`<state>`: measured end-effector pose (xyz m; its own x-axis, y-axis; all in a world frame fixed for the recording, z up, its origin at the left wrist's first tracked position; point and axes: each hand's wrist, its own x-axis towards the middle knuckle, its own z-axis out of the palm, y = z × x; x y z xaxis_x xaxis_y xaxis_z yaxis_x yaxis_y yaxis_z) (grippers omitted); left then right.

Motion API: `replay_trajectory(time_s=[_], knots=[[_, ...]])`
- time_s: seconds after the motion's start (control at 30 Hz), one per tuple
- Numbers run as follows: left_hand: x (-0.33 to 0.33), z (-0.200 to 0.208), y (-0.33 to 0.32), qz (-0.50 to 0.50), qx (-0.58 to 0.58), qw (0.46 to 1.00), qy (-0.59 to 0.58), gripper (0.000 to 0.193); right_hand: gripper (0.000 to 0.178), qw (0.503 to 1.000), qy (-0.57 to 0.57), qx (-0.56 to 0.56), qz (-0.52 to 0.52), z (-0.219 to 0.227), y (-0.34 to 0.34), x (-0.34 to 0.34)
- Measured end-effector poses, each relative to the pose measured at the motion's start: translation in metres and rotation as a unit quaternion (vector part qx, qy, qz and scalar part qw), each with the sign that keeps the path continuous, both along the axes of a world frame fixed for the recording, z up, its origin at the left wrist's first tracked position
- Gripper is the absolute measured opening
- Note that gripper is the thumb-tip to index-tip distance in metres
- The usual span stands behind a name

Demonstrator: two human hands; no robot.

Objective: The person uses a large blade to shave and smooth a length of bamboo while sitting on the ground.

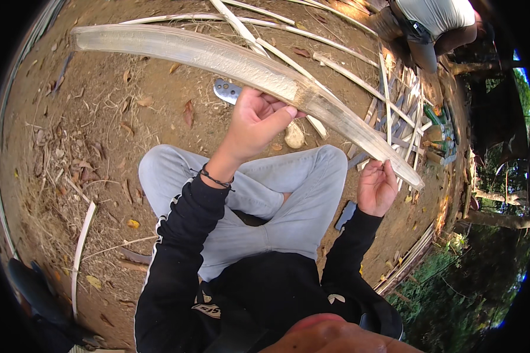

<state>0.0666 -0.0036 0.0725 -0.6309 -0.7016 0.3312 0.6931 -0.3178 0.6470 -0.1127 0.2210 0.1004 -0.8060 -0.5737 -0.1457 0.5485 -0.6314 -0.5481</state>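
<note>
A long split bamboo piece (pixel 200 52) spans the view from far left to right, its pale hollow inner side turned up and a node near its middle. My left hand (pixel 254 125) grips its near edge by that node, thumb on top and fingers underneath. Close to the narrower right end, my right hand (pixel 378 187) pinches the same piece between thumb and fingers. Below the bamboo, a knife lies on the ground, its holed metal blade (pixel 225 91) and rounded wooden handle (pixel 294 137) showing on either side of my left hand, which hides its middle.
Pale bamboo strips (pixel 341 67) lie across the dirt ahead, with a heap of strips (pixel 409 100) at right. A dark phone-like object (pixel 345 215) rests beside my right knee. Another person (pixel 436 23) bends over at the far right. Dry leaves (pixel 188 113) dot the ground.
</note>
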Motion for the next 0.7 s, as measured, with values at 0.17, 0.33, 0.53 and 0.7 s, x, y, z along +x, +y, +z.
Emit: replay_trajectory(time_s=[0.17,0.33,0.53,0.7], knots=[[0.006,0.01,0.005,0.02,0.017,0.999,-0.032,0.053,0.024,0.997,0.047,0.056,-0.019,0.009,-0.002,0.005],[0.005,0.012,0.002,0.025,0.003,0.999,0.027,0.069,0.04,0.986,0.156,0.057,-0.013,0.018,-0.009,0.011],[0.002,0.005,-0.005,0.05,-0.05,0.995,0.066,0.071,0.042,0.974,0.221,0.056,0.004,0.018,-0.01,0.009],[0.002,0.01,0.0,0.036,-0.026,0.994,0.1,0.065,0.039,0.968,0.228,0.104,0.016,0.02,-0.008,0.012]])
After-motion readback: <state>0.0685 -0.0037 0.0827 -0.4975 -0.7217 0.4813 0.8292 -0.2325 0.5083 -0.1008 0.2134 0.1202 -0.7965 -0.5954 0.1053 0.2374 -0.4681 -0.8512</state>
